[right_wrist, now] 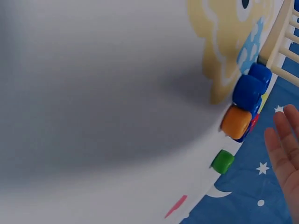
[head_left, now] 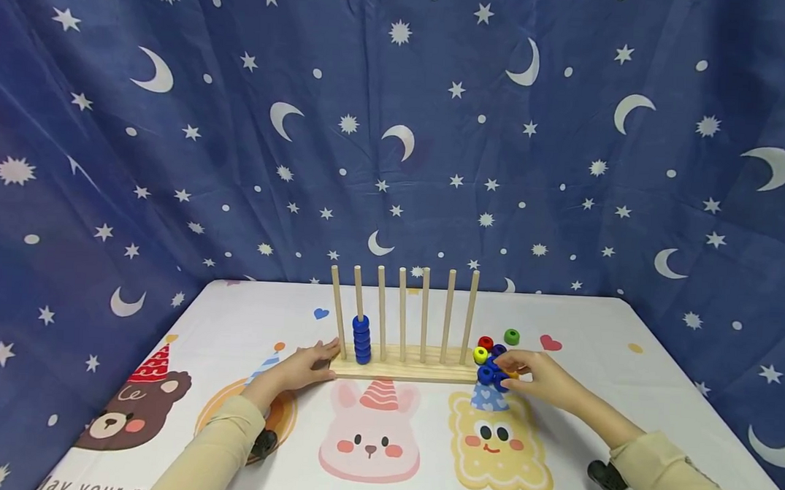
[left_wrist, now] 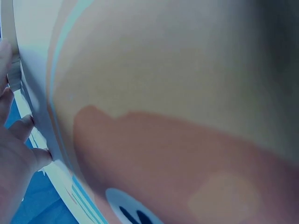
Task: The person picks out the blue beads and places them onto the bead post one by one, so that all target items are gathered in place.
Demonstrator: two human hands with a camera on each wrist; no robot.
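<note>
A wooden bead rack with several upright pegs stands on the table, and a stack of blue beads sits on its second peg from the left. My left hand rests against the rack's left end, fingers extended; part of it shows at the left edge of the left wrist view. Over the loose blue beads at the rack's right end hovers my right hand, its fingers apart with no bead seen between them. An orange bead lies among them, partly hidden by that hand in the head view.
Beside the blue beads lie a yellow bead and a red bead. A green bead sits slightly farther back. The white tablecloth has cartoon prints, and a blue star-and-moon curtain hangs behind the table.
</note>
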